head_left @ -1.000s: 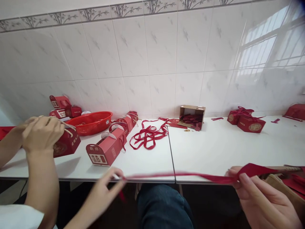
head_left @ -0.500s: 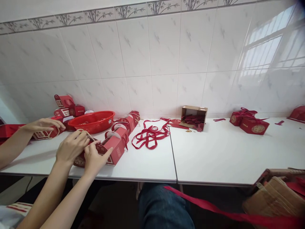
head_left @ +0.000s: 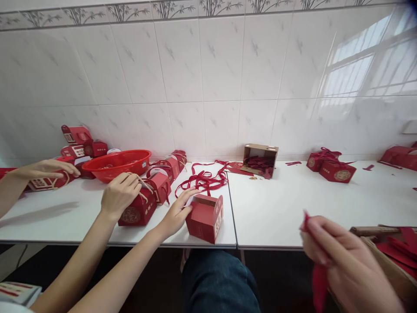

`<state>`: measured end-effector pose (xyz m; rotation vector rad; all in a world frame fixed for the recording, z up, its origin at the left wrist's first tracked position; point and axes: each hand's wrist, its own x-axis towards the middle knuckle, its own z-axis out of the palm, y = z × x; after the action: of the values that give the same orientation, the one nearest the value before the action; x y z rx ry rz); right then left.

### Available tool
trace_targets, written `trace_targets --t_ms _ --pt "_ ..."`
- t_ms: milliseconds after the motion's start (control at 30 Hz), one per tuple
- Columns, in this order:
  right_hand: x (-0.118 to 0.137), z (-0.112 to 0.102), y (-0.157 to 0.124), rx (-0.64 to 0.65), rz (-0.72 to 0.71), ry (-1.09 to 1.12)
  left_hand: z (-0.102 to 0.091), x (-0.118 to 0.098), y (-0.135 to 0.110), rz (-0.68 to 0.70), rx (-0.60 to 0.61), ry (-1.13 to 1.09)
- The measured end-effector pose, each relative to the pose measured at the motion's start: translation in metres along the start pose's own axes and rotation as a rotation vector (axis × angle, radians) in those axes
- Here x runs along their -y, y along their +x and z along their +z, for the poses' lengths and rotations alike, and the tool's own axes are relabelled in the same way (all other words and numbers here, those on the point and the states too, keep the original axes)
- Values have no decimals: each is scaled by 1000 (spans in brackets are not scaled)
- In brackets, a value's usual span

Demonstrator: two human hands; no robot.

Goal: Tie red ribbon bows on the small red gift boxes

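Observation:
My right hand (head_left: pixel 348 261) is at the lower right, closed in a pinch on a red ribbon (head_left: pixel 319 284). One end of the ribbon pokes up above the fingers and the rest hangs below. Close behind this hand is an open cardboard carton (head_left: pixel 374 245) with red pieces in it. My left hand is out of view. To the left, a co-worker's hand (head_left: pixel 177 213) touches a red gift box (head_left: pixel 203 217) near the front edge. That person's other hand (head_left: pixel 120 195) grips the cord handle of a darker red box (head_left: pixel 138 211).
Another person's hand (head_left: pixel 48 169) is at far left beside a red plastic basin (head_left: pixel 117 165). Loose red ribbon (head_left: pixel 208 180) lies mid-table. Against the wall stand a small carton (head_left: pixel 260 150) of dark red strips and ribbon-tied boxes (head_left: pixel 337 171).
My right hand has come into view with the ribbon, which earlier stretched across the lower right. The co-worker's one hand has moved right with a gift box. The view has shifted slightly right.

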<state>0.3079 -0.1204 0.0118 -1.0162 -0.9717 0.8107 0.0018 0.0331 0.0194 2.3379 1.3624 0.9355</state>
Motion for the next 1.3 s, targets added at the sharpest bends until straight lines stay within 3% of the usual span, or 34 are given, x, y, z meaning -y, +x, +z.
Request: trace_targets --t_ms 100,200,333,433,700,967,1300 --pt "2 32 10 209 166 21 6 -14 10 103 96 24" --pt "-4 55 20 291 220 -9 10 -23 14 129 139 110" --pt "-22 77 32 320 156 -162 15 -22 15 208 73 183" --pt "-38 89 38 255 88 -232 18 -19 13 211 56 160" --pt "-60 102 51 239 139 -305 28 -13 11 188 50 113" --pt "-57 113 55 211 101 -322 34 -7 11 256 22 113" --pt "-59 120 61 201 19 -319 26 -30 21 532 -235 268"
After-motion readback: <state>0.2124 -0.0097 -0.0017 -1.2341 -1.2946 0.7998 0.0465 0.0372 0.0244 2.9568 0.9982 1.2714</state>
